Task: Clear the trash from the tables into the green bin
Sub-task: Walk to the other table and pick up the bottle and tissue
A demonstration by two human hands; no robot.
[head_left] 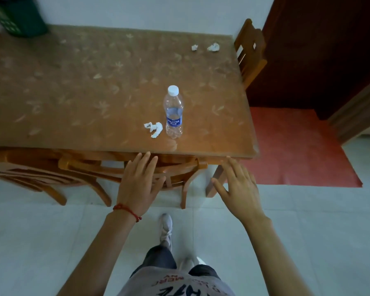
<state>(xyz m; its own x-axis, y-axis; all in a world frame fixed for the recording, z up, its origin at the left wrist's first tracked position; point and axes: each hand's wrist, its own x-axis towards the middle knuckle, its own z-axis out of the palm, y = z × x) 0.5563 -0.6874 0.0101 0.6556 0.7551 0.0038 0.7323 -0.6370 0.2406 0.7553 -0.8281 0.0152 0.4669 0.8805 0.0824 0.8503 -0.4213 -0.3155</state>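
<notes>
An empty clear plastic bottle (173, 113) with a white cap and blue label stands upright near the front edge of the brown table (73, 92). A crumpled white tissue (153, 129) lies just left of it. Two smaller tissue wads (194, 47) (213, 47) lie at the table's far right corner. The green bin (17, 16) stands beyond the far left corner, partly cut off. My left hand (139, 184) and my right hand (237, 184) hover below the table's front edge, fingers spread, holding nothing.
Wooden chairs (90, 169) are tucked under the front of the table, directly beneath my hands. Another chair (251, 50) stands at the right end. A red mat (295, 146) and a dark wooden door (320, 50) lie to the right. My feet stand on pale tiles.
</notes>
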